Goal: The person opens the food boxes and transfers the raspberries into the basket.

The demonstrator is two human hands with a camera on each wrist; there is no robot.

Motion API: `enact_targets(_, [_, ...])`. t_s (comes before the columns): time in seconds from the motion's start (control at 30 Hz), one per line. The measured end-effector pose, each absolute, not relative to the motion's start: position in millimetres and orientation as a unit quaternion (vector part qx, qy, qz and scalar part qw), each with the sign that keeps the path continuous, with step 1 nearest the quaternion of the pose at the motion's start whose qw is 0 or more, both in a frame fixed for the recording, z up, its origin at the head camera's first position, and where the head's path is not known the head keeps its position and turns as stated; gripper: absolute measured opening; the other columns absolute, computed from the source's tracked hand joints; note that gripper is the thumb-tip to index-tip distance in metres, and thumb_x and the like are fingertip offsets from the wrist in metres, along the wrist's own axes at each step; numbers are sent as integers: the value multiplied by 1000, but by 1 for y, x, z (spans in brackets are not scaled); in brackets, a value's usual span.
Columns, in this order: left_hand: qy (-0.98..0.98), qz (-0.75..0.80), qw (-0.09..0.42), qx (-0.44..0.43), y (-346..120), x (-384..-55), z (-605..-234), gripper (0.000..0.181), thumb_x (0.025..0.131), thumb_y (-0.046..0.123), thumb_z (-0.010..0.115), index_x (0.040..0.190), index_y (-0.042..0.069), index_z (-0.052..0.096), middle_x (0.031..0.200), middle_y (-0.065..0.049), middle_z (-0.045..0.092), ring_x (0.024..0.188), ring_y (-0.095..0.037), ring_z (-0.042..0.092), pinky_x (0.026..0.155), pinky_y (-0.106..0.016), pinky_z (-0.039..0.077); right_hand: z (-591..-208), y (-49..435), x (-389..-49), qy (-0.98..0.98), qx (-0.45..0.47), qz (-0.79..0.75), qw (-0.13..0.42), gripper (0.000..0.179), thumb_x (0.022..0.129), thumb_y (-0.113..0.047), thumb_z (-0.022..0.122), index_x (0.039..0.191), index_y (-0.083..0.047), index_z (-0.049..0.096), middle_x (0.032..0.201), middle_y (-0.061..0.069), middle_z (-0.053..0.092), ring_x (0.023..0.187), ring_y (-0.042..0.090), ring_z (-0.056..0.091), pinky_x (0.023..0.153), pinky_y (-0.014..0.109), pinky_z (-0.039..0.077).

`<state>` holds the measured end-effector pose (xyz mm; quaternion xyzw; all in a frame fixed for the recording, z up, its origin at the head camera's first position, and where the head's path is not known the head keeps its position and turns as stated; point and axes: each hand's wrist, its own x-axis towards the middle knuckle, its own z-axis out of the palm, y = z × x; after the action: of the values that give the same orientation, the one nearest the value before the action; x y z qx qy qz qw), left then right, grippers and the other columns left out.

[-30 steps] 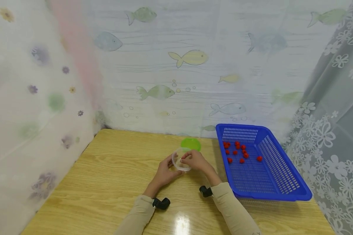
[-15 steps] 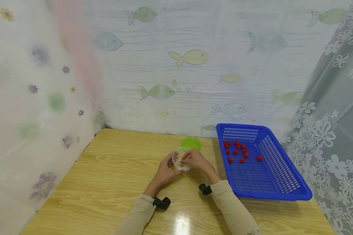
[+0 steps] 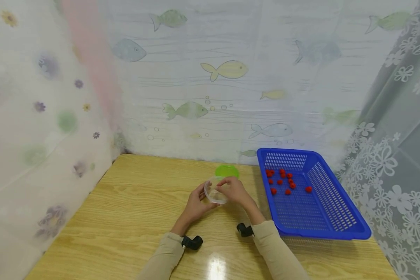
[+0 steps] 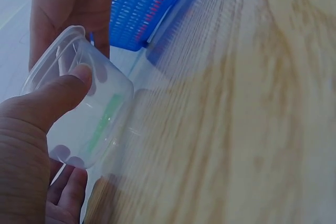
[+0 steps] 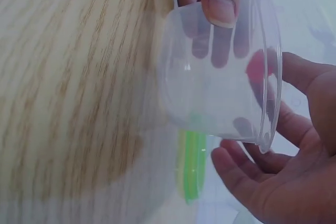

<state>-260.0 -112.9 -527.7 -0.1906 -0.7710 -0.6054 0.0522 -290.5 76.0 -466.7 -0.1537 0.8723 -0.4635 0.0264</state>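
My left hand grips a clear plastic tub, tilted with its mouth toward my right hand. In the left wrist view the thumb presses the wall of the tub, with fingers on the opposite side. My right hand reaches into the mouth, its thumb and index finger close together. Through the plastic in the right wrist view, a small red berry-like piece shows at its fingertips, blurred. Behind the tub lies a round green lid on the table.
A blue perforated basket stands at the right, beside my right forearm. Several small red berry-like pieces lie scattered in its far left part. The wooden table meets a fish-patterned curtain at the back.
My right hand has shifted very slightly at the tub's mouth, its fingers a little higher. My left hand and the tub stay in nearly the same place.
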Motion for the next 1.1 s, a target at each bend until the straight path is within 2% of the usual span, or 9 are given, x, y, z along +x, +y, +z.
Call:
enact_targets(0.1, [-774,-602,57,-190,-111,-259,-528,84,82,1,84,152,-8,38,149,-30,47,138,-45,48,111,-51,45,-469,77,-290,858,-150,-492,0,13,92,-18,75,93,-5,77,116,15,70,123,38,58,107,59,46])
enact_targets(0.33, [-765,-613,42,-193,-108,-246,-504,83,82,-4,82,149,-17,34,147,-39,42,135,-53,46,110,-58,43,-469,78,-287,811,-141,-567,-31,18,95,-18,74,102,-2,76,140,25,57,138,39,47,113,62,41])
enact_targets(0.43, [-761,-618,35,-195,-109,-241,-493,82,82,-3,82,148,-19,35,146,-40,43,134,-54,46,110,-58,44,-467,77,-287,786,-143,-599,-53,20,96,-19,73,105,-1,75,132,22,62,133,36,51,113,61,40])
enact_targets(0.57, [-760,-622,45,-184,-110,-251,-513,84,81,-2,84,150,-13,38,147,-35,46,135,-49,49,109,-53,46,-440,76,-270,756,-150,-635,-59,22,97,-12,70,110,6,71,120,23,66,126,38,54,113,63,39])
enact_targets(0.67, [-763,-620,48,-176,-111,-260,-528,86,80,1,85,152,-8,39,149,-30,47,136,-43,51,110,-48,47,-428,75,-263,743,-152,-650,-44,24,98,-6,67,113,12,68,122,28,64,127,42,52,113,63,39])
enact_targets(0.9, [-766,-618,46,-171,-111,-262,-528,87,80,6,87,152,-5,40,149,-27,49,136,-39,52,110,-44,47,-431,80,-265,736,-154,-659,-20,27,99,-11,67,120,7,68,128,21,63,127,33,56,113,50,45])
enact_targets(1.1, [-760,-622,56,-179,-111,-265,-530,85,79,0,86,151,-6,41,147,-30,50,135,-42,52,110,-49,47,-406,92,-248,732,-185,-655,13,27,100,-11,66,123,4,66,123,18,65,116,30,67,102,36,56])
